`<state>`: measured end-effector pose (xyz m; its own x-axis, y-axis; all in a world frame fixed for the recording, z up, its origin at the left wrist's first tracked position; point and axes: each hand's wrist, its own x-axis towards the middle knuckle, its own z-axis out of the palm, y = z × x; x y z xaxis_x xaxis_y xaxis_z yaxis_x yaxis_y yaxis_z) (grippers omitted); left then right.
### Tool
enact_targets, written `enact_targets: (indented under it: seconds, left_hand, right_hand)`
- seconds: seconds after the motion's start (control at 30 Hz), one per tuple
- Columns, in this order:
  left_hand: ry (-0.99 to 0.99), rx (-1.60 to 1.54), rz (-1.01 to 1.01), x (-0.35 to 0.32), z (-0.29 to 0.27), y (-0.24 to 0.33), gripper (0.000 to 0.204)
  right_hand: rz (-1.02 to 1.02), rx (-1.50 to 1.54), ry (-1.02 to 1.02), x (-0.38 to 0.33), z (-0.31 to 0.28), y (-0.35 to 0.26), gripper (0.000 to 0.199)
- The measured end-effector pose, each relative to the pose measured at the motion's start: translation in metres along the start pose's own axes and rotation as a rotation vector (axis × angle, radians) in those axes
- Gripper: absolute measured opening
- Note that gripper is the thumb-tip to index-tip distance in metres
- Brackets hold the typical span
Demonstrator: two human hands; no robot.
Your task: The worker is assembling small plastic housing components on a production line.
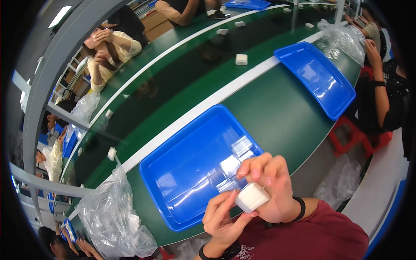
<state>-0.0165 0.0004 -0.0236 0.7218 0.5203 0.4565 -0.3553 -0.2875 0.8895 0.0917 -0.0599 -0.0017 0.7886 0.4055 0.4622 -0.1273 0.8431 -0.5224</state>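
Low in the head view, close to my body, I hold a small white box-shaped piece with rounded edges. Its lower side looks clear and shiny, like a plastic cover. The thumb and fingers of my left hand pinch it from the left. My right hand is closed around its right side, fingers curled above it; its thumb is partly hidden. Just beyond my hands lies a blue tray with several clear plastic pieces at its right end.
A green conveyor belt carries several white pieces, one white block among them. Another blue tray sits to the right. Clear plastic bags lie left of my tray. People sit around the line; a red stool stands at the right.
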Motion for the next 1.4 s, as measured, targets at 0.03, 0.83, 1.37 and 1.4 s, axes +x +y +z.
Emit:
enact_targets:
  seconds: [0.03,0.83,1.37,1.4]
  left_hand:
    - [0.055,-0.122,-0.060,-0.003,0.003,0.003,0.065]
    - [0.005,-0.707,-0.769,0.046,-0.009,-0.003,0.040]
    - [0.137,0.062,-0.210,0.031,-0.008,-0.001,0.035]
    - [0.107,0.001,-0.198,0.033,-0.006,0.001,0.037]
  right_hand:
    - [0.011,0.025,-0.016,0.000,-0.001,-0.002,0.030]
    - [0.007,-1.248,-0.185,0.031,-0.023,-0.039,0.027]
    - [0.170,-1.095,-0.069,0.009,-0.011,-0.021,0.023]
    - [0.191,-1.123,-0.088,0.006,-0.017,-0.027,0.022]
